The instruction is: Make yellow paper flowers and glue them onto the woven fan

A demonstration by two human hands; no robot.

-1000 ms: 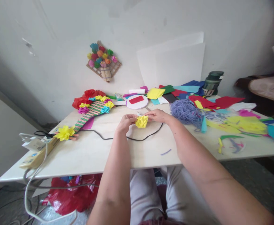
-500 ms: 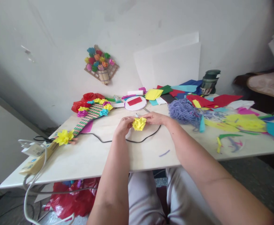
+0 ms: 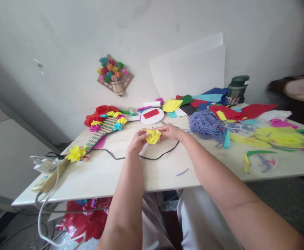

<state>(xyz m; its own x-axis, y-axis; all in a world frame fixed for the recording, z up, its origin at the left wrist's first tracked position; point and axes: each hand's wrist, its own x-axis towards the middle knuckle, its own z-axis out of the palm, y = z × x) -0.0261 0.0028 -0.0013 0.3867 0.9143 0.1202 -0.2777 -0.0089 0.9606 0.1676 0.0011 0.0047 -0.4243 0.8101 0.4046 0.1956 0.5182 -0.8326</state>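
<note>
From the head camera, I am pinching a yellow paper flower (image 3: 153, 136) between both hands just above the bench (image 3: 131, 173): my left hand (image 3: 137, 140) and right hand (image 3: 170, 131) are gripping its sides. A black cord (image 3: 157, 157) is curving beneath; purple yarn (image 3: 205, 125) is lying to the right.

Plain grey-white wall (image 3: 63, 41) behind, kinda scuffed, with a little woven basket of paper flowers (image 3: 114, 74) hanging on it. White boards (image 3: 191, 69) lean against the wall at the back of a pale tabletop (image 3: 110, 173). Soft daylight all over. Grey floor (image 3: 279, 198) below, a red plastic bag (image 3: 81, 218) under the table, and some low furniture (image 3: 297, 92) off right.
</note>
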